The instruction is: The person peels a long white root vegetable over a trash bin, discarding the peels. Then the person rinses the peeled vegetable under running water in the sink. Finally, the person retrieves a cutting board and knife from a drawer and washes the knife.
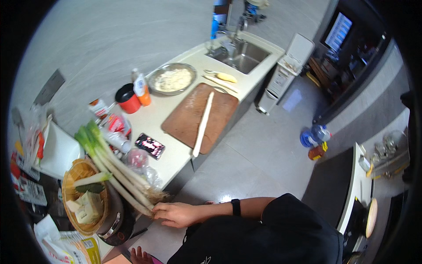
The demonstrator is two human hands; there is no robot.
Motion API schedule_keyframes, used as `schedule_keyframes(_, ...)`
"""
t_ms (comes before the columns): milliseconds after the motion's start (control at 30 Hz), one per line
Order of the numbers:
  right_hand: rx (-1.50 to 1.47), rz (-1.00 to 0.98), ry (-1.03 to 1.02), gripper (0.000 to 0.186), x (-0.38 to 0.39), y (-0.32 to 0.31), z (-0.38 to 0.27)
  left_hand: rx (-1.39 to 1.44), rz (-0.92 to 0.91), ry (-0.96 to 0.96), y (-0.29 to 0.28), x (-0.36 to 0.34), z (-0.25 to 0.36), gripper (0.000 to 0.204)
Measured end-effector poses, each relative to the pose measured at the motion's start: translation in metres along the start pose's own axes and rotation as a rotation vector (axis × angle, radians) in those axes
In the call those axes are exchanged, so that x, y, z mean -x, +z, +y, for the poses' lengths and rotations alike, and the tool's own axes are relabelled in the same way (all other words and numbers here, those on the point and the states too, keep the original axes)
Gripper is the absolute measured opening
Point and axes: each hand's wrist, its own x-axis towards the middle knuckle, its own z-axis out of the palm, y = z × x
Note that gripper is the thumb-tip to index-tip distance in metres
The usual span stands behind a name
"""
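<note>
Long green onions (127,176) lie across the counter's near left part, their green tops toward the wall and their roots over the front edge. At the root end of the lowest stalk, my right hand (173,214) has its fingers closed on a green onion. My left hand (140,256) shows only in part at the lower edge, fingers apart and nothing seen in them. Between the onions and the wall side stands a wicker basket (66,193), set over a dark pot (115,224). It holds a cut white stalk and pale chunks of vegetable.
A wooden cutting board (180,119) carries a long dough strip (204,121). Beyond are a metal bowl (154,83) of pale, floury food, a red cup (128,101), an orange-labelled bottle (141,90) and a sink (250,57). A phone (150,145) lies nearer. A bin (281,79) stands right.
</note>
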Motion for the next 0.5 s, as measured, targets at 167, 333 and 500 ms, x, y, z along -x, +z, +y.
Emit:
schedule_keyframes(167, -0.045, 0.068, 0.104, 0.024, 0.046, -0.008, 0.011, -0.094, -0.149, -0.098, 0.024, 0.005, -0.026, 0.052)
schedule_keyframes(333, -0.072, 0.155, 0.157, 0.034, 0.092, -0.013, 0.014, -0.156, -0.338, -0.085, 0.071, 0.003, -0.030, 0.048)
schedule_keyframes(500, -0.013, 0.281, 0.298, 0.043, 0.137, -0.013, 0.005, -0.173, -0.462, 0.003, 0.113, 0.029, -0.012, 0.044)
